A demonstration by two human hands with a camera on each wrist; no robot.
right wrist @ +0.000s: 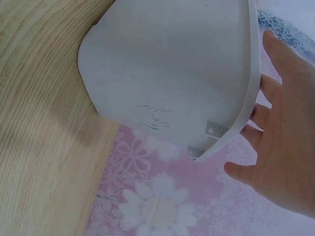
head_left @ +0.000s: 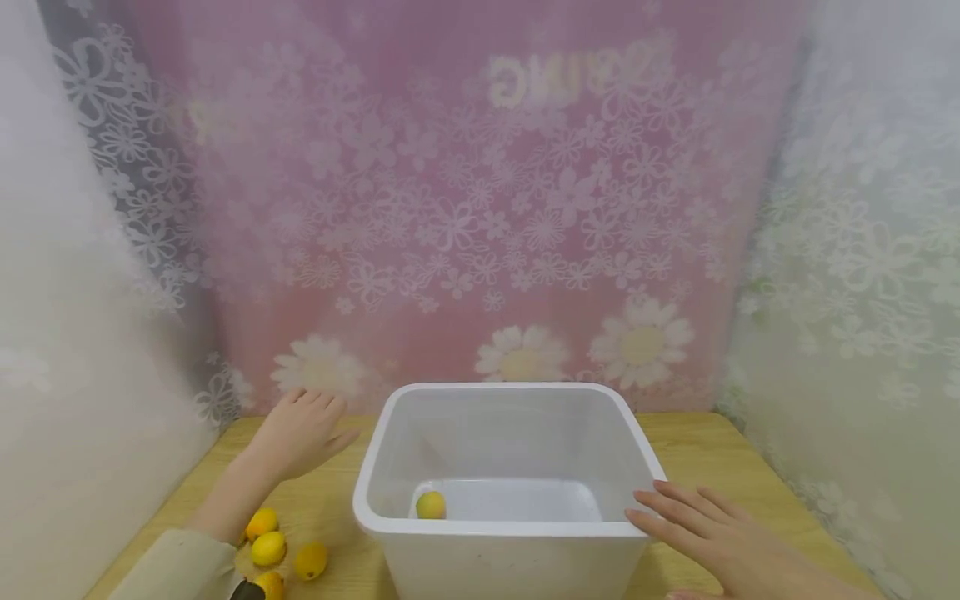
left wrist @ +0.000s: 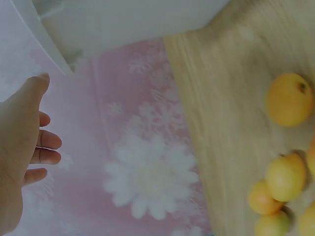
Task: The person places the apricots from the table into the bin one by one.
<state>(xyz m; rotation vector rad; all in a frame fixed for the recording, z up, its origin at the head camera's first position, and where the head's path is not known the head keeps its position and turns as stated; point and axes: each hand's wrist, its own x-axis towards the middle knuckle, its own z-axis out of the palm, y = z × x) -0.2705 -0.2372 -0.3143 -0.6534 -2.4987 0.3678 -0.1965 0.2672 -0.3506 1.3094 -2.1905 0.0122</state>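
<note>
A white plastic tub (head_left: 510, 527) stands at the middle of the wooden table, with one round yellow-green fruit (head_left: 431, 505) on its floor near the left side. To the left of the tub, my left hand (head_left: 303, 433) hovers with fingers loosely extended, holding nothing; the left wrist view shows its thumb near the tub's rim (left wrist: 54, 51). My right hand (head_left: 708, 533) has its straight fingertips at the rim's front right corner. From the right wrist view, those fingers (right wrist: 263, 118) lie along the outer edge of the rim, thumb spread apart.
Several small yellow fruits (head_left: 268, 549) lie on the table (head_left: 330, 508) left of the tub, below my left forearm. A dark object (head_left: 247, 591) shows at the bottom edge by my sleeve. A pink flowered curtain (head_left: 450, 208) hangs behind, with pale flowered sheets (head_left: 862, 292) at the sides.
</note>
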